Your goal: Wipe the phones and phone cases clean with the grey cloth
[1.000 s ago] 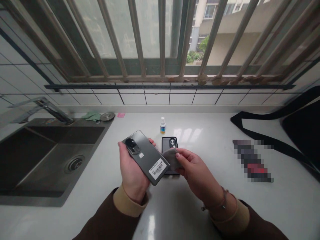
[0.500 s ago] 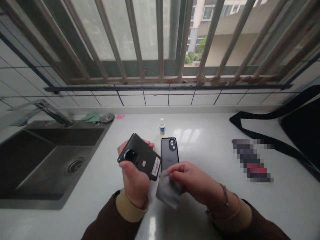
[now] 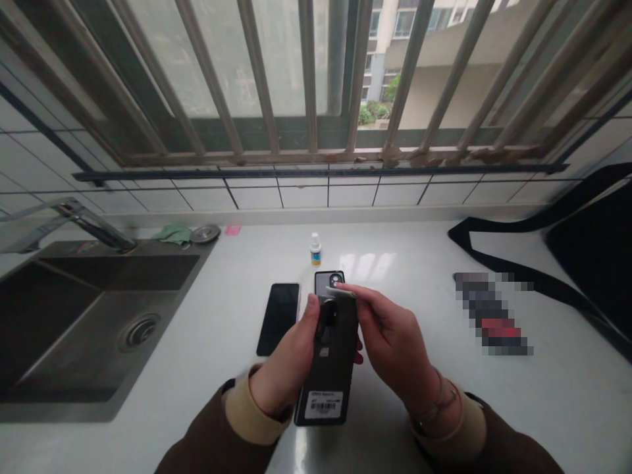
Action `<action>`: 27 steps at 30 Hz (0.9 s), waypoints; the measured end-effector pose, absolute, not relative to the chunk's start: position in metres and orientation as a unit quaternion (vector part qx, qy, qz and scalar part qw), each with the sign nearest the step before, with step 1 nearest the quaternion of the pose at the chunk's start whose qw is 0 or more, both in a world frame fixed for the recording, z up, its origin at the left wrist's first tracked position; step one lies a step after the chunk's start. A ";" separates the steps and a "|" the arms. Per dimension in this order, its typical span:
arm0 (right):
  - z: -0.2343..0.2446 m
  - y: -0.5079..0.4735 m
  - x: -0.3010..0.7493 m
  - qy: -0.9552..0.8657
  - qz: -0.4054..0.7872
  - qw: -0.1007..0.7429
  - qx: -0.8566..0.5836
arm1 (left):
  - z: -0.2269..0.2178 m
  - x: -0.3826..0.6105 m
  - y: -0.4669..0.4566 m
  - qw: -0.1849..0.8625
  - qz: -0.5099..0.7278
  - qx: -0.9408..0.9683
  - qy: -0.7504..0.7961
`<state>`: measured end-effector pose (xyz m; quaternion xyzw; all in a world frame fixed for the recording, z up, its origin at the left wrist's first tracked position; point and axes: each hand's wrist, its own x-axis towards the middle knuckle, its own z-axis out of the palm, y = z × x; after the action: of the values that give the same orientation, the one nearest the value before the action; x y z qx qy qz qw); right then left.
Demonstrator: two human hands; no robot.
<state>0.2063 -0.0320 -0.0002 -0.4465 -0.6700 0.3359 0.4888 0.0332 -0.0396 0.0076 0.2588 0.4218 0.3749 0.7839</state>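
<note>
My left hand (image 3: 291, 359) grips a dark smartphone (image 3: 336, 368), its back with the camera bump and a white barcode label turned toward me. At the phone's top edge, my right hand (image 3: 390, 329) has its fingers closed on a thin grey cloth (image 3: 340, 291), of which only a narrow pale strip shows. Behind the phone, partly covered by it and my fingers, a black-rimmed phone case (image 3: 323, 282) lies on the counter. To the left a second phone (image 3: 279, 319) rests with its dark screen up. A small white-capped bottle (image 3: 315, 251) stands beyond the case.
On the left is a steel sink (image 3: 111, 388) with a faucet (image 3: 93, 224), a green cloth (image 3: 172, 234) and a metal drain strainer (image 3: 205, 234). A pink slip (image 3: 232, 230) lies nearby. At right are a black strap (image 3: 518, 266) and a blurred-out item (image 3: 488, 313).
My left hand has turned the phone more upright and moved it right, over the case. My right hand has brought the cloth up to its top edge. The second phone has come into view.
</note>
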 end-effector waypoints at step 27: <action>-0.005 -0.039 0.197 -0.767 0.316 0.454 -0.324 | 0.026 0.021 -0.011 0.648 0.648 0.035 0.398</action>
<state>0.1974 -0.0385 -0.0046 -0.3237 -0.7675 0.3164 0.4541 0.0208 -0.0106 0.0262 0.0355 0.3983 0.6482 0.6480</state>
